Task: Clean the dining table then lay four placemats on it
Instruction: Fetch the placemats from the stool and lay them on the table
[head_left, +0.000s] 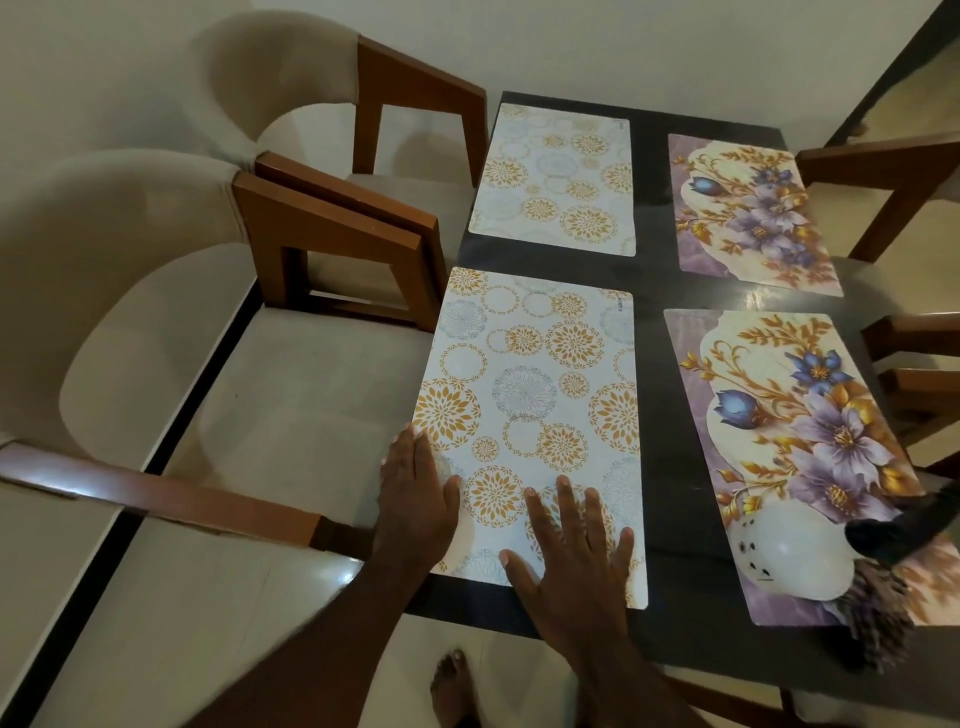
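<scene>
The dark dining table (652, 291) carries placemats in two rows. A white mat with gold circles (535, 395) lies near left, and a second white mat (558, 176) lies beyond it. A purple floral mat (810, 447) lies near right, with another floral mat (748, 208) behind it. My left hand (415, 488) lies flat on the near white mat's left edge. Fingers spread, my right hand (576, 551) presses flat on that mat's near end.
Two beige wooden-armed chairs (291, 364) stand against the table's left side. Wooden chair arms (883, 171) show at the right. A white round object (789, 556) and a black-handled brush (893, 535) rest on the near floral mat. My bare foot (454, 686) is below the table's edge.
</scene>
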